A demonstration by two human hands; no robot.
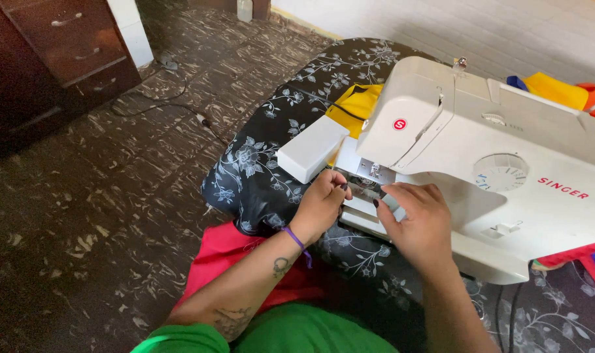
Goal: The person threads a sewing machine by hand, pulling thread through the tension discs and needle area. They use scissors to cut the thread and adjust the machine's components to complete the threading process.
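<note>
At the needle plate [366, 189] of a white sewing machine [507, 170], both hands are held close together. The left hand [320, 206] is curled, its fingertips pinched at the plate's 9 o'clock edge; what is pinched cannot be told. The right hand [418, 222] is laid at 4 o'clock, fingers loosely extended. Yellow cloth [356, 104] is seen at 12 o'clock on a black floral cover [258, 163].

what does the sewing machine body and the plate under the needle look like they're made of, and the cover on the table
Sewing machine: likely moulded plastic, smooth white with a soft sheen. Needle plate, between the left hand and right hand: looks like bare metal, grey and reflective. Table cover: probably woven fabric, black floral print, draping in folds.
</note>
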